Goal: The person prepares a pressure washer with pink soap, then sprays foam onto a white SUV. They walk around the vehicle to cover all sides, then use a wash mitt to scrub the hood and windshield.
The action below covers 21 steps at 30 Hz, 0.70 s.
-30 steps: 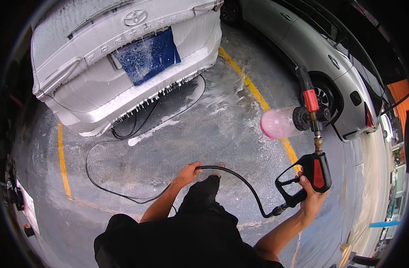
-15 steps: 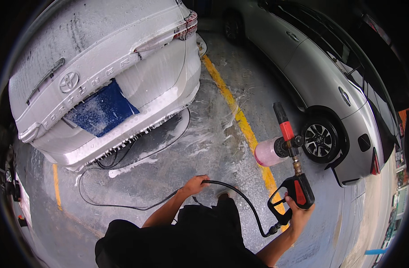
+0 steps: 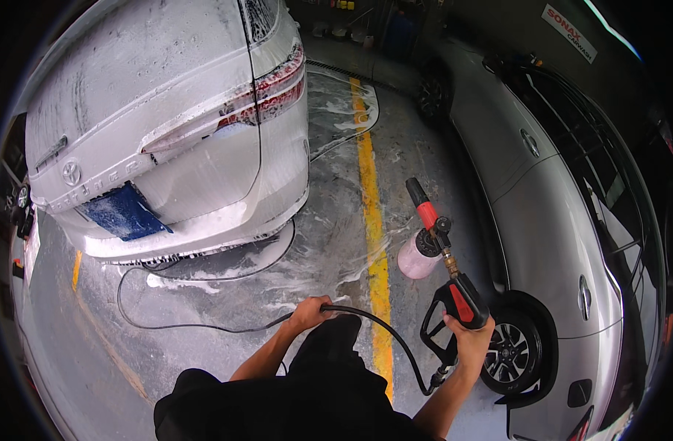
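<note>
My right hand (image 3: 470,340) is wrapped around the grip of a black and red pressure-washer spray gun (image 3: 465,300). A brass coupling joins the gun to a foam cannon (image 3: 427,212) with a red and black nozzle, pointing away from me. Under the nozzle hangs a bottle (image 3: 417,257) of pinkish liquid. In front of my body my left hand (image 3: 309,314) is closed around the black hose (image 3: 366,316), which loops to the gun's lower end. A white, foam-covered car (image 3: 197,176) stands ahead on the left, apart from the nozzle. A blue cloth-like sheet (image 3: 127,213) covers its plate area.
On the right, a silver car (image 3: 542,220) is parked close to the gun. A yellow floor line (image 3: 373,191) runs between the cars. The hose trails left over the wet, foamy floor (image 3: 329,257) toward the white car's bumper. A wall sign (image 3: 569,33) hangs at the far right.
My view has shifted forward and right along the white car, showing more of its side and the back wall. The gun sits slightly further left in view. Both hands keep their hold.
</note>
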Each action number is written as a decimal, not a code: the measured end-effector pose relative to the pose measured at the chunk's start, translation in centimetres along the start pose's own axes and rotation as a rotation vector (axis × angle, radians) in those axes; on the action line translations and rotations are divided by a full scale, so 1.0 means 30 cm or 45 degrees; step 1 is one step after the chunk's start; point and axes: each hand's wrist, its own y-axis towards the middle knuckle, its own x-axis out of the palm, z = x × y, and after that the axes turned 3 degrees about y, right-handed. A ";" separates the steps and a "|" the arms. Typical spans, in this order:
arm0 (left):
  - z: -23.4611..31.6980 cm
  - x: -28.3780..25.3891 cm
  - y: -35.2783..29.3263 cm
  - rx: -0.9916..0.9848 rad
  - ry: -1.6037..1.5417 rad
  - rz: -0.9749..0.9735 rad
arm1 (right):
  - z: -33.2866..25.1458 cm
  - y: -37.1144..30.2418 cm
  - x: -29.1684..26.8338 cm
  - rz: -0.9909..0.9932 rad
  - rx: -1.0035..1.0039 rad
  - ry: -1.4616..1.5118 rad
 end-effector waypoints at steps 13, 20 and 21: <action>0.347 0.134 1.313 -0.041 -0.013 0.003 | 0.005 1.400 -0.148 -0.253 0.003 -0.063; 0.455 0.195 1.977 0.029 -0.233 0.020 | 0.074 2.137 -0.199 -0.388 0.029 -0.211; 0.473 0.193 2.100 0.086 -0.258 0.070 | 0.087 2.264 -0.182 -0.420 0.040 -0.180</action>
